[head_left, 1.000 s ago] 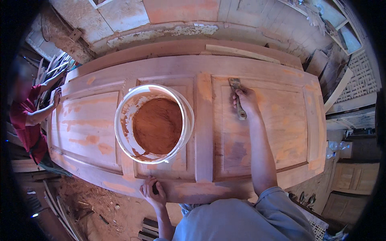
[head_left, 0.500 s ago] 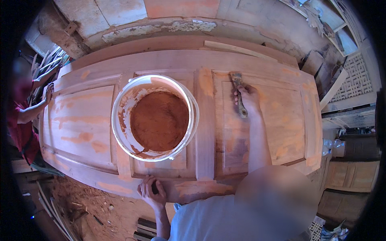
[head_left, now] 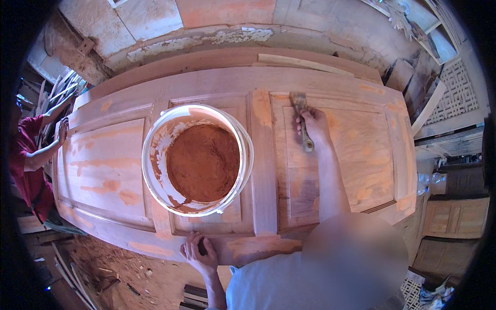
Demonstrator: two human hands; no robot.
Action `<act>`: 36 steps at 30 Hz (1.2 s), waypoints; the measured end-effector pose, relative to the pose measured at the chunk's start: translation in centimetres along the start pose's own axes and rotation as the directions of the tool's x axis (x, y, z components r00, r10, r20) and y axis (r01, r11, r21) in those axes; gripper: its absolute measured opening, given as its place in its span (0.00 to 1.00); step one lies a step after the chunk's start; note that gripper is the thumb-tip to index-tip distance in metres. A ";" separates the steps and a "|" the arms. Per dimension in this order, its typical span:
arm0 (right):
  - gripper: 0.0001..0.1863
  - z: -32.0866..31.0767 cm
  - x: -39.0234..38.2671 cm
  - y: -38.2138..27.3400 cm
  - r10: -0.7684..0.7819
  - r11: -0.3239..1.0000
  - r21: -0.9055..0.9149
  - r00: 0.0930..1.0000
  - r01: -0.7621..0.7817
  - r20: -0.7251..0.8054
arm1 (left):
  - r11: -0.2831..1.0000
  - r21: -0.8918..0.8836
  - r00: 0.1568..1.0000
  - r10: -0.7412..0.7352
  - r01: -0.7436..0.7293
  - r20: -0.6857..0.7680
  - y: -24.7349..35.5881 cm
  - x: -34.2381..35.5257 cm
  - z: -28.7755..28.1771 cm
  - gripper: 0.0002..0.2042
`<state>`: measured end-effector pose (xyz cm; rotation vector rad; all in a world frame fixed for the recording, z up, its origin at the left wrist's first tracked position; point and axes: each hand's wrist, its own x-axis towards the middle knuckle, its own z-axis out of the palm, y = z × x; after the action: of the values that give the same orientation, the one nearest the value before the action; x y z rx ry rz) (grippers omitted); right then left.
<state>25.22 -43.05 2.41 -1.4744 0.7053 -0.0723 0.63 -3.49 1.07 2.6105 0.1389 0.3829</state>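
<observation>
A long wooden door point(head_left: 361, 160) with raised panels and orange patches lies across the view. A white bucket point(head_left: 152, 160) holding reddish-brown material stands on its middle panel. On the right panel, my right hand point(head_left: 313, 124) grips a stained, flat brush or scraper point(head_left: 307, 139) by the handle, its broad end toward the far edge. My left hand point(head_left: 197, 249) rests at the door's near edge below the bucket, fingers curled over the wood; what is in the dark hollow beside the thumb is unclear.
A person in red point(head_left: 28, 144) has both hands at the door's left end. Another board point(head_left: 217, 58) lies behind it. Lattice panels point(head_left: 452, 90) and wooden cabinet fronts point(head_left: 454, 217) stand at right. Offcuts and reddish dust cover the floor point(head_left: 119, 263) at lower left.
The whole view shifts slightly. My right hand and the tool have edged a little left over the same panel. My left hand stays on the near edge.
</observation>
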 end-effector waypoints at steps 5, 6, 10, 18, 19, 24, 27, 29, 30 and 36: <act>0.07 -0.3 0.2 0.4 -0.030 0.995 0.101 0.999 0.028 0.020 | 1.000 -0.014 1.000 0.006 -0.006 0.004 0.2 0.2 -0.1 0.06; 0.07 -0.3 0.3 0.2 -0.028 0.995 0.100 0.999 0.024 0.038 | 1.000 -0.007 1.000 0.013 -0.013 -0.001 0.1 0.1 -0.1 0.06; 0.07 -0.6 0.7 0.4 -0.010 0.997 0.070 0.999 0.007 0.045 | 1.000 -0.001 1.000 0.024 -0.024 -0.008 -0.1 0.1 0.1 0.06; 0.08 -0.7 0.8 0.3 0.010 0.998 0.056 0.999 -0.013 0.054 | 1.000 0.018 1.000 0.006 -0.006 0.003 0.1 0.1 0.0 0.06; 0.08 -0.8 0.8 0.5 0.003 0.998 0.057 0.998 -0.006 0.060 | 1.000 0.015 1.000 0.009 -0.009 0.000 0.2 0.1 0.1 0.06; 0.08 -0.6 1.0 0.4 -0.008 0.999 0.044 0.999 0.006 0.051 | 1.000 0.013 1.000 0.015 -0.015 -0.007 0.1 0.1 0.1 0.06; 0.08 -0.3 0.6 -0.2 0.011 0.997 0.074 0.998 -0.016 0.059 | 1.000 0.017 1.000 0.017 -0.017 -0.015 0.1 0.1 0.1 0.07; 0.07 -0.5 1.0 0.2 0.014 0.999 0.048 0.998 -0.017 0.062 | 1.000 0.009 1.000 0.012 -0.012 -0.024 -0.1 -0.1 0.2 0.07; 0.07 -0.7 1.2 0.5 0.016 0.999 0.035 0.998 -0.018 0.061 | 1.000 0.007 1.000 0.013 -0.013 -0.017 -0.1 0.0 0.2 0.07; 0.08 -0.6 1.1 0.4 -0.009 0.998 0.055 0.997 0.005 0.071 | 1.000 0.012 1.000 0.006 -0.006 -0.010 -0.2 -0.1 0.1 0.07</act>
<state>25.67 -44.00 1.65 -1.4197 0.6360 -0.0436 0.57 -3.39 0.82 2.6216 0.1372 0.3984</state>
